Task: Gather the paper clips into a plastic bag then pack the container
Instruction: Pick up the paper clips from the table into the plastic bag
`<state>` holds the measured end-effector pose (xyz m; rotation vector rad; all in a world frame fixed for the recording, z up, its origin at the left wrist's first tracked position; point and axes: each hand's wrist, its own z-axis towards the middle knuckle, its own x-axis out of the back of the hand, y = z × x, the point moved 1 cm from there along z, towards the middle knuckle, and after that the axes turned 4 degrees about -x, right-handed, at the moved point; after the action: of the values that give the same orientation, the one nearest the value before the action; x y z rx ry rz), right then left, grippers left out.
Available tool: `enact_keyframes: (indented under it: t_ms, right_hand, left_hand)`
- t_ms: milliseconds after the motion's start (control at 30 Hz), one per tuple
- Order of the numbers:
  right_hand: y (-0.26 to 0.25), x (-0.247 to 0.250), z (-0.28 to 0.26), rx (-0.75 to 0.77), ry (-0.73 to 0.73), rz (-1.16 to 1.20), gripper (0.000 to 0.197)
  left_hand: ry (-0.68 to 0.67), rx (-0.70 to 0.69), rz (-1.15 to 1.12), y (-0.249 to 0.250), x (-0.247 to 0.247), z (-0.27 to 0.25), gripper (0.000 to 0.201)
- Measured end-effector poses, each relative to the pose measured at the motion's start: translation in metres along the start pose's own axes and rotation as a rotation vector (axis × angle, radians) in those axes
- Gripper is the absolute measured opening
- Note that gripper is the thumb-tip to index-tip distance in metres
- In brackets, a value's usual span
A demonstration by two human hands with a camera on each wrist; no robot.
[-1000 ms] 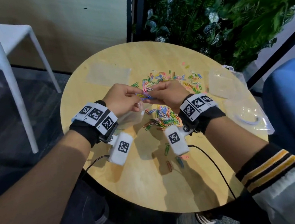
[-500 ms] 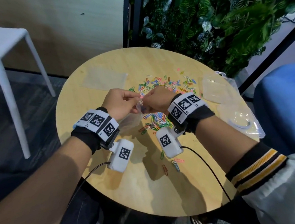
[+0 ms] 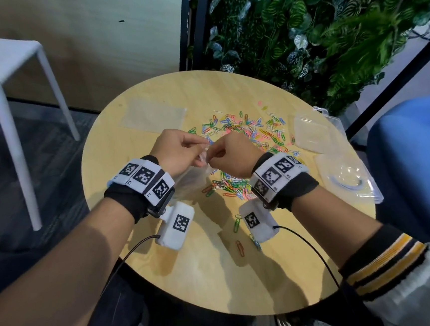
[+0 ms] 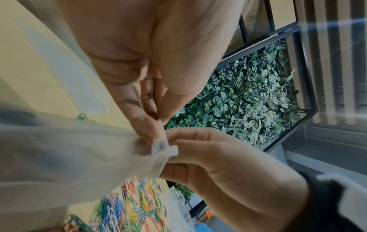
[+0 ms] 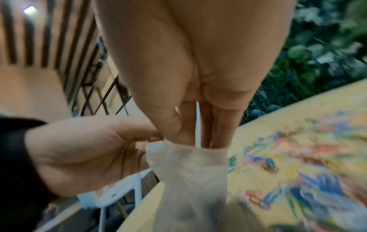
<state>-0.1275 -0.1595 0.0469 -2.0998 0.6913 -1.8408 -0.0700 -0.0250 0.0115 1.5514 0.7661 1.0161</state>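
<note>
Round light-wood table [image 3: 219, 279] with a wall of green leafy plants [image 3: 314, 32] behind it and a white chair [image 3: 5, 72] off to the left on dark flooring.

Both hands meet above the middle of the table, working the mouth of a small clear plastic bag [image 3: 196, 174]. The left hand [image 3: 179, 150] has thumb and fingers [image 4: 147, 125] curled tight, pinching the bag's top edge; in the left wrist view the film bunches up right at the fingertips. The right hand [image 3: 234, 153] is curled too, its thumb and fingers [image 5: 172, 125] pinching the same rim from the other side, so the two hands are basically touching. The bag hangs down from them toward the table. The right wrist view is blurry, so can't tell what's inside the bag.

Colourful paper clips [image 3: 247, 131] lie in a loose scatter on the table just beyond the hands, with another bunch [image 3: 231, 184] under the right wrist and a few strays [image 3: 238, 238] nearer the person. A second flat clear bag [image 3: 152, 113] lies on the far left part of the table, well apart from the clips. On the right, a clear plastic container [image 3: 315, 130] sits open near the edge, and its lid [image 3: 348, 179] lies just in front of it.
</note>
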Motion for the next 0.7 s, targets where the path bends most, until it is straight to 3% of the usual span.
enact_keyframes:
  t_ms: [67, 133, 233, 267, 333, 533, 700]
  right_hand:
    - [0.014, -0.002, -0.019, 0.004, 0.172, 0.201, 0.02]
    - [0.04, -0.009, -0.041, -0.089, 0.227, 0.101, 0.035]
    - [0.075, -0.029, -0.082, -0.38, -0.189, -0.159, 0.108]
    - [0.08, -0.039, -0.095, -0.436, -0.292, -0.212, 0.123]
    - [0.082, -0.054, -0.11, -0.46, -0.332, -0.258, 0.14]
    - [0.08, -0.063, -0.087, -0.476, -0.119, 0.014, 0.124]
    - [0.076, -0.051, -0.049, -0.526, 0.043, -0.027, 0.108]
  left_hand:
    - [0.019, -0.005, 0.007, 0.001, 0.004, 0.0, 0.017]
    - [0.037, -0.008, 0.043, 0.002, 0.008, 0.001, 0.016]
    - [0.042, -0.014, 0.096, 0.001, 0.011, 0.002, 0.016]
    - [0.03, -0.009, 0.108, 0.0, 0.009, 0.0, 0.017]
    - [0.012, 0.0, 0.11, -0.001, 0.006, -0.001, 0.018]
    - [-0.004, 0.01, 0.207, -0.011, 0.007, -0.005, 0.019]
    - [-0.039, 0.011, 0.244, -0.013, 0.01, -0.004, 0.02]
